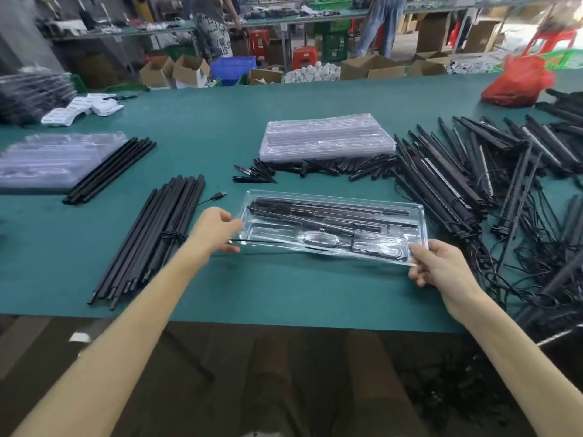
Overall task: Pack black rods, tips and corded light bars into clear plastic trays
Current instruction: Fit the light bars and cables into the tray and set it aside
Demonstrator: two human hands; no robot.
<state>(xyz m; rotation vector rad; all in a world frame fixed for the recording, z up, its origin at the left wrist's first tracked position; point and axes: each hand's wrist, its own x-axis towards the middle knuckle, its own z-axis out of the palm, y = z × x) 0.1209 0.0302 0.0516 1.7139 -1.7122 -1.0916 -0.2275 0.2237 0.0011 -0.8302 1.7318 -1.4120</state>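
Near the front edge of the tabletop (284, 288) I held the clear tray (421, 225) — my right hand (441, 269) pinched its near right corner, my left hand (214, 231) sat at its left end, grip unclear.

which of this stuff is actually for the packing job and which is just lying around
For the job: clear tray, held by left hand and right hand; stack of empty trays; black rods; pointed tips; corded light bars.

Lying about: red plastic bag; white packets; cardboard boxes; blue crate.
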